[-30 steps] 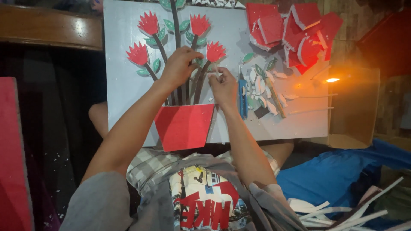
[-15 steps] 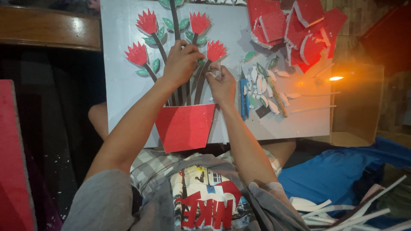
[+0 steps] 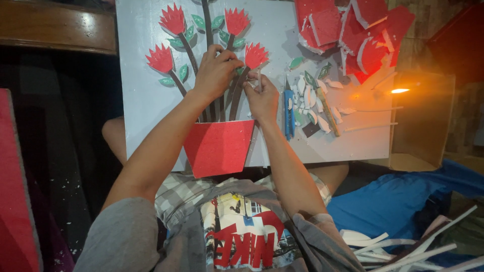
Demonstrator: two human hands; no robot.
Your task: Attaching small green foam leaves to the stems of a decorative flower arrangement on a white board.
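Observation:
A white board (image 3: 146, 95) lies across my lap with a foam collage on it: several red flowers (image 3: 173, 19) with green leaves on dark stems (image 3: 237, 98), rising out of a red pot (image 3: 218, 147). My left hand (image 3: 214, 73) presses down on the stems near the flower at the right (image 3: 256, 54), fingers bent. My right hand (image 3: 262, 95) is beside it, fingertips pinching a small pale piece just under that flower. What the piece is I cannot make out.
A blue utility knife (image 3: 288, 108) and a second cutter (image 3: 325, 108) lie on the board among green and white foam scraps (image 3: 307, 98). Red foam offcuts (image 3: 353, 35) pile at the top right. White foam strips (image 3: 403, 247) lie by blue cloth (image 3: 398, 201). A red sheet (image 3: 15, 191) stands left.
Both hands have stayed on the stems by the right flower, with only small finger shifts. The view has drifted slightly.

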